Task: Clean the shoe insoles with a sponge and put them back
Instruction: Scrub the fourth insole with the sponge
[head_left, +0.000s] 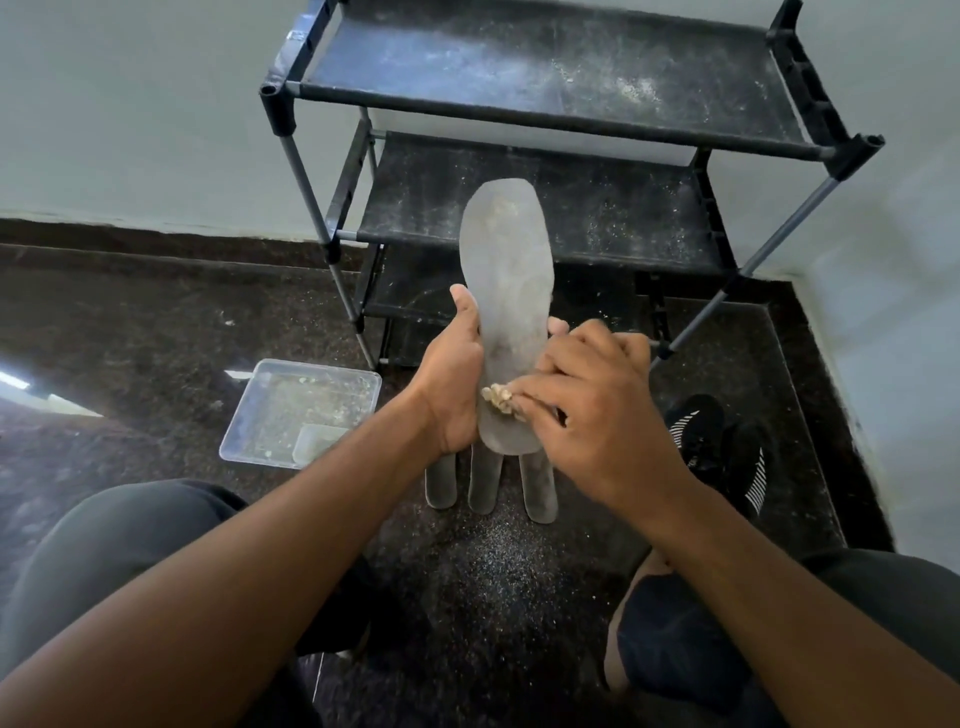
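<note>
Nearest, the right hand (597, 410) pinches a crumbling sponge (497, 399) against the near end of the insole (511, 312) that the left hand (452, 379) grips upright, so scrubbing seems underway; next, strokes toward its far end.

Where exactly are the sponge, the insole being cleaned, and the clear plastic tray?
sponge (497, 399): head view, the crumbly beige bit showing beside the right hand's fingertips.
insole (506, 265): head view, middle of its upper grey face.
clear plastic tray (244, 423): head view, its left wall.
</note>
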